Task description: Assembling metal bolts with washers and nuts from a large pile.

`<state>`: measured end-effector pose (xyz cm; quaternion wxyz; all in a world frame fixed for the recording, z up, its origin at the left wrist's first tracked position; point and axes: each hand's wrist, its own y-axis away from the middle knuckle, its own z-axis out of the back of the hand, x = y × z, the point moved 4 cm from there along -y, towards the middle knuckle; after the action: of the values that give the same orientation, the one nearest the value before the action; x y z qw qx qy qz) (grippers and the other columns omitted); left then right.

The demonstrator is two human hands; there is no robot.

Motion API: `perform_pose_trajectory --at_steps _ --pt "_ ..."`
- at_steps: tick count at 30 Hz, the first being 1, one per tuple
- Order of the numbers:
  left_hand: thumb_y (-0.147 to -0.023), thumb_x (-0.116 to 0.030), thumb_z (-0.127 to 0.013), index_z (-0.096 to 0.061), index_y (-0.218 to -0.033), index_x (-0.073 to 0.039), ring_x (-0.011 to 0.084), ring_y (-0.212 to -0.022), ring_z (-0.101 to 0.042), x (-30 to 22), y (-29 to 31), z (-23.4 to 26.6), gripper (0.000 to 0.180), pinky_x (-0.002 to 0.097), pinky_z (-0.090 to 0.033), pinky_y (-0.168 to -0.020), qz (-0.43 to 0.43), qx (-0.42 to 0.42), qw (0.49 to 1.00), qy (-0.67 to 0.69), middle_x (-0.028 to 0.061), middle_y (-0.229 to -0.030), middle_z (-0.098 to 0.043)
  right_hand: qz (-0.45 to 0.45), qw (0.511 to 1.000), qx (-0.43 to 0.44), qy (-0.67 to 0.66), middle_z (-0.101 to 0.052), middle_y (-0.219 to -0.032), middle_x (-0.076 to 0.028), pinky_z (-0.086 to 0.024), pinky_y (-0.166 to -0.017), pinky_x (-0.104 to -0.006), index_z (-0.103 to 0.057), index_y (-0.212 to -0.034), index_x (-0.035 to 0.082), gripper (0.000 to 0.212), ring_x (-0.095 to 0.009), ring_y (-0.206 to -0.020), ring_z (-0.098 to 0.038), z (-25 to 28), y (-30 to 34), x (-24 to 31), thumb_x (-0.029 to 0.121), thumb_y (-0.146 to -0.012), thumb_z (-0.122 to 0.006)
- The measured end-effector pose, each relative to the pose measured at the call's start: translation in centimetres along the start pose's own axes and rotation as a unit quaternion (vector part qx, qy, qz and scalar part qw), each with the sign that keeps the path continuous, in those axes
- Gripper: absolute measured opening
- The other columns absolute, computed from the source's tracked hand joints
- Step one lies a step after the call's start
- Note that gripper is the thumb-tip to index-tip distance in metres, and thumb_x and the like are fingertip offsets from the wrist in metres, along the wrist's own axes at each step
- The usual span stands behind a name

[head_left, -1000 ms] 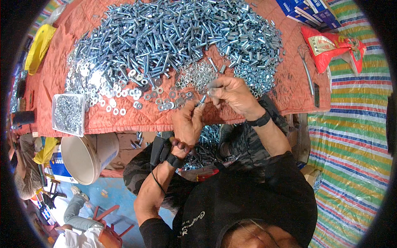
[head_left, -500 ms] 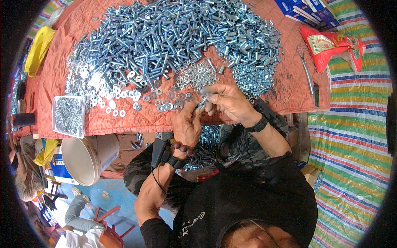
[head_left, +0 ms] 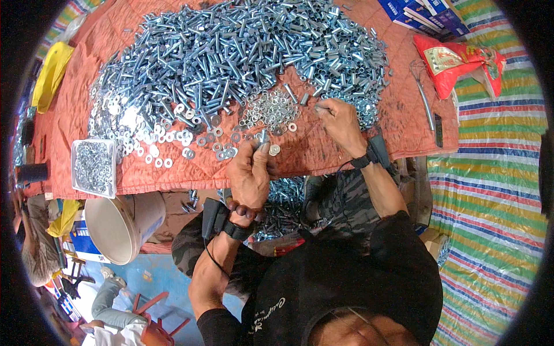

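My left hand [head_left: 250, 170] is closed near the front edge of the cloth-covered table, pinching a metal bolt [head_left: 264, 137] whose end sticks up past the fingertips. Beside the thumb lies a flat washer [head_left: 274, 150]. Farther right, my right hand [head_left: 343, 124] hovers with curled fingers by the small nuts [head_left: 367, 109]; whatever its fingertips hold, if anything, is too small to make out. Between and beyond the hands is a small heap of ring washers [head_left: 268, 109]. A big pile of bolts [head_left: 213, 63] and metal sleeves [head_left: 352, 52] spreads behind, with loose flat washers [head_left: 167, 136] at left.
A clear tub of small parts [head_left: 94, 167] stands at the table's left front, above a white bucket [head_left: 109, 228]. On the right are a whisk-like tool [head_left: 426, 104], a red bag [head_left: 447, 66] and blue boxes [head_left: 424, 16]. Another person's leg [head_left: 109, 297] shows at lower left.
My hands were together around the bolt and are now apart. The right has moved right toward the nuts; the left has shifted slightly left and keeps the bolt.
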<state>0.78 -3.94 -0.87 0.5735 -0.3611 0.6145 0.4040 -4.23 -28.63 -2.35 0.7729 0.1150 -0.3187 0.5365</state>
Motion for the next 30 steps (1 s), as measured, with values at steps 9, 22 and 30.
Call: perform_pose_trajectory --at_steps 9,22,30 --pt "-0.098 -0.021 -0.054 -0.06 -0.087 -0.003 0.0038 -0.053 -0.048 0.7 -0.6 0.9 0.022 0.0206 -0.039 -0.047 0.047 -0.008 0.996 0.073 -0.0029 -0.065 -0.054 -0.007 0.983 0.045 0.178 -0.061 -0.082 -0.016 -0.048 -0.068 -0.0467 -0.068 -0.093 0.006 0.02 -0.036 -0.079 -0.061 1.5 0.4 -0.6 0.021 -0.08 -0.067" --pt "-0.097 -0.023 -0.055 -0.06 -0.089 -0.001 0.0059 -0.052 -0.052 0.0 -0.1 -0.2 0.023 0.0225 -0.04 -0.046 0.028 0.009 0.999 0.03 -0.0016 -0.06 -0.053 0.057 0.944 0.116 0.304 -0.06 -0.079 -0.017 -0.045 -0.063 -0.0475 -0.059 -0.075 0.002 0.02 -0.037 -0.073 -0.06 0.3 -0.7 0.7 0.021 -0.081 -0.064" --pt "-0.096 -0.02 -0.056 -0.06 -0.089 -0.001 0.0073 -0.057 -0.049 1.4 0.4 -0.5 0.021 0.0254 -0.039 -0.05 0.039 0.044 0.998 -0.018 -0.0009 -0.064 -0.054 0.052 0.971 0.073 0.224 -0.063 -0.071 -0.016 -0.046 -0.055 -0.0443 -0.061 -0.078 -0.001 0.019 -0.033 -0.06 -0.061 0.2 -0.9 0.1 0.018 -0.082 -0.059"
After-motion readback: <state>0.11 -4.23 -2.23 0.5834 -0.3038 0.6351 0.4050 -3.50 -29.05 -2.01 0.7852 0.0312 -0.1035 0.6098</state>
